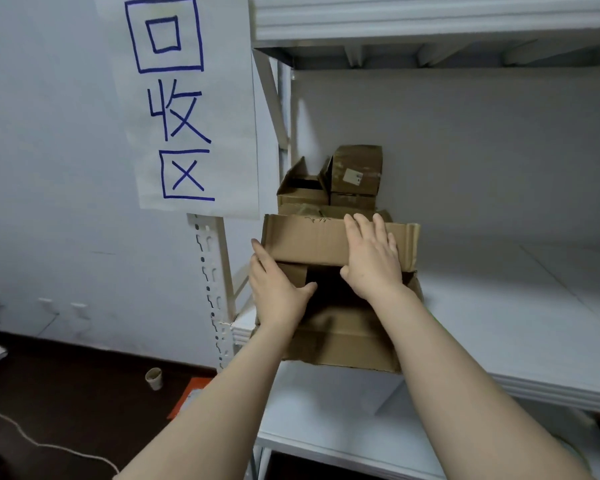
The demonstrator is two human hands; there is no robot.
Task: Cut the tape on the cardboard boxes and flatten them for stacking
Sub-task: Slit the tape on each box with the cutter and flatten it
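Brown corrugated cardboard box [340, 337], worn and creased, lying at the front left corner of a white metal shelf [499, 323]. Mouth turned toward the camera, dark inside. Lower flap folded out flat and jutting past the shelf edge. Upper panel [302, 237] tilted up, crumpled at its right end, with faint dark scribbles near the far edge.

Right hand [371, 258] laid flat on that upper panel at roughly 1 o'clock from the mouth, fingers straight and slightly spread, tips reaching the far edge, clutching nothing. Left hand [278, 292] at 9 o'clock, pressed against the box's left wall, fingers straight and pointing up past the panel's left end, thumb stretched toward the dark opening; likewise open, not gripping.

At 12 o'clock, farther back on the same shelf, smaller cardboard boxes [355, 171]: one low with flaps up, one taller with a pale label, set on another.

At 11 o'clock, a white paper sign [184, 105] with blue handwritten characters on the wall, above a perforated shelf upright [212, 289].

At 8 o'clock, on the dark floor, a paper cup [154, 378]; at 7 o'clock, a white cable [32, 441].
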